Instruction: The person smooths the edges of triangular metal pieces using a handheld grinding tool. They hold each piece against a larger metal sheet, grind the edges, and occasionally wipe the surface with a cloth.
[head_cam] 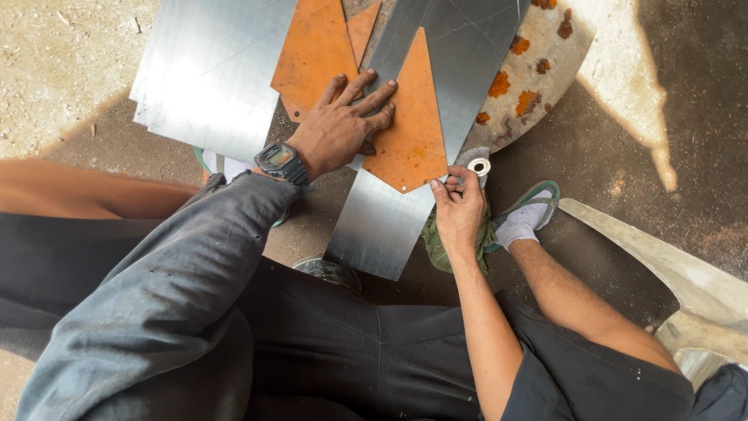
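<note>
Your left hand lies flat, fingers spread apart, pressing down on the rust-orange triangular sheet-metal template. That template rests on the long bright galvanised steel strip, its point aimed away from you and its wide end toward your knees — so its long axis runs almost straight out from your body, along the strip beneath it.

Your right hand sits just beside the template's near right corner, fingers pinched together on something small next to a grey disc with a white ring at its centre. What the fingertips hold is too small to make out. This hand is the nearer one to that lower corner and right edge; the left covers the template's left edge.

A second rust-orange sheet lies further left, partly under your left wrist's reach, and a broad bright steel sheet overlaps beyond it. A curved rust-spotted pale plate shows at upper right, cut off by the frame.

Hidden — the strip's near end passes under your legs' shadow, a green cloth is mostly behind your right forearm, and the white-socked foot in a green sandal covers the ground there. The black digital wristwatch sits on your left wrist.
</note>
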